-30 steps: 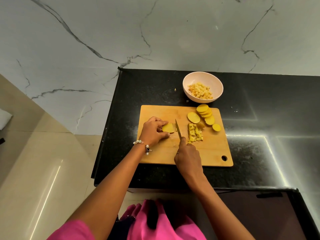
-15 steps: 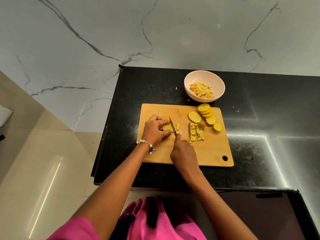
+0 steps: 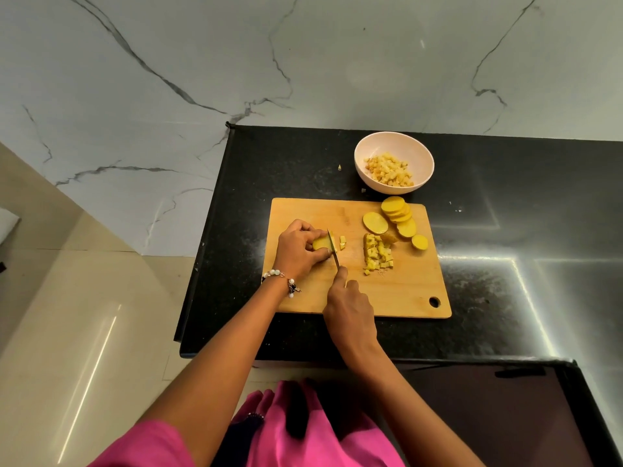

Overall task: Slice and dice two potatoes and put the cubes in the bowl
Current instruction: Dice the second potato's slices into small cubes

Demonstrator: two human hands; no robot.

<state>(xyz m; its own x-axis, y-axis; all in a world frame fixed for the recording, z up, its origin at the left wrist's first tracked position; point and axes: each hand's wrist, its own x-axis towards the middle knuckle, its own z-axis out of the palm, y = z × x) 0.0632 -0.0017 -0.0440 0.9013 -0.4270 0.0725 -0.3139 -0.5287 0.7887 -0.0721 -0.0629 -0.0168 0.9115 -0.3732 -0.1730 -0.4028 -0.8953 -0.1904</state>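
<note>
Left hand [image 3: 298, 249], fingers curled, pins a potato slice [image 3: 320, 243] on the cutting board [image 3: 397, 291]. Right hand [image 3: 350, 308] grips the knife [image 3: 333, 250], blade against that slice. Diced pile [image 3: 377, 253] lies right of the blade; bowl [image 3: 421, 153] of cubes stands beyond the board's far edge.

Soft, even indoor light falls on the scene, with bright white streaks of glare crossing the black counter [image 3: 505, 230] at right and a paler streak on the glossy floor [image 3: 87, 348]. The marble wall [image 3: 202, 62] looks grey and flat. Shadows are faint. The wide lens bends straight edges toward the corners. Focus is fairly sharp mid-frame, softer at the bottom.
</note>
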